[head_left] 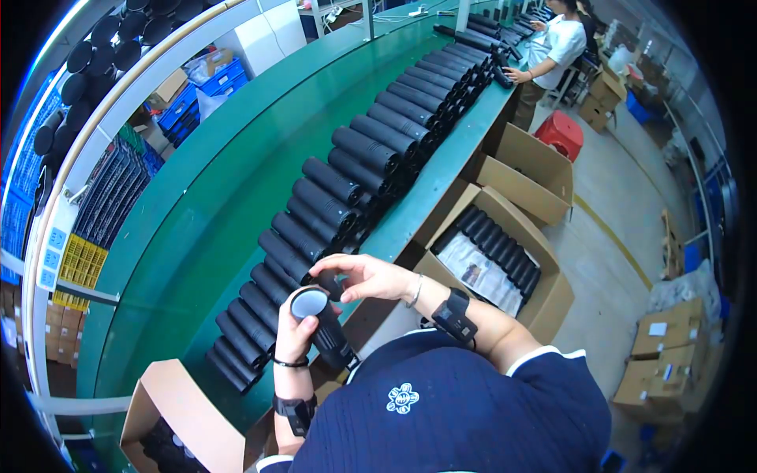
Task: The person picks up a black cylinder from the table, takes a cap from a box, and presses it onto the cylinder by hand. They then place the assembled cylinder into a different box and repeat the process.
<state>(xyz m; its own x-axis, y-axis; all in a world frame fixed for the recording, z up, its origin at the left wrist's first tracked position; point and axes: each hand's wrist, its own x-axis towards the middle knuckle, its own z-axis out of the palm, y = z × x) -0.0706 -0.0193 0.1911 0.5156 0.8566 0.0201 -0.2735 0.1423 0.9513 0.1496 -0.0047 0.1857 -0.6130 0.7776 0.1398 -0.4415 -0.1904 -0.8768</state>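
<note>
My left hand (293,337) is wrapped round a black cylindrical tube (332,344), held tilted in front of my chest. The tube's upper end shows a pale grey round face or inside; I cannot tell which. Just beyond that end, my right hand (371,277) has its fingers curled about a small dark piece that looks like a cap (334,287), partly hidden by the fingers. Past both hands, long rows of stacked black tubes (315,221) lie on the green bench.
An open carton (544,315) with black tubes and printed sheets stands at my right, another carton (544,169) beyond it. At lower left is a carton (201,418) holding dark parts. A co-worker (560,43) stands farther along the green bench (197,213), near a red stool (560,134).
</note>
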